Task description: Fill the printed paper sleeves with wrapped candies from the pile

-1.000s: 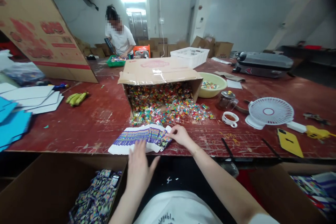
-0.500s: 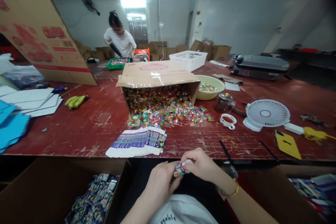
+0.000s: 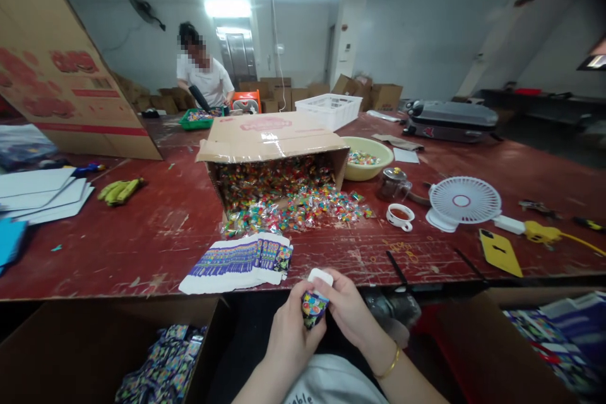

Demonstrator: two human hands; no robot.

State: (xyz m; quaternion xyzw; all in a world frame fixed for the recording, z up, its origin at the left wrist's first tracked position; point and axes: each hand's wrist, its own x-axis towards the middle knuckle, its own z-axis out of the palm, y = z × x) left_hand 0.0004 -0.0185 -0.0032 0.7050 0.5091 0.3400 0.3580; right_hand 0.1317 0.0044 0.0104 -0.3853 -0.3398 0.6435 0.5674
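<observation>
Between my hands, over my lap at the table's front edge, is a small printed candy box (image 3: 313, 308) in purple and bright colours, its white end flap raised. My left hand (image 3: 290, 327) is wrapped round its side. My right hand (image 3: 348, 309) pinches the flap end with thumb and fingers. Just beyond lies a fanned row of flat candy boxes (image 3: 237, 264), purple with white ends. Behind them, small wrapped candies (image 3: 303, 209) spill out of a large cardboard carton (image 3: 279, 132) lying on its side.
Open cartons of printed boxes stand below the table, one at left (image 3: 163, 363) and one at right (image 3: 558, 341). A teacup (image 3: 400, 217), glass teapot (image 3: 394, 184), white fan (image 3: 461, 201) and yellow phone (image 3: 500, 252) sit to the right. Bananas (image 3: 120, 191) lie left. A co-worker (image 3: 206, 76) stands across.
The candy box has tilted upright, and its white flap now points up and away. My right hand has shifted left along with it. The whole view has turned slightly right.
</observation>
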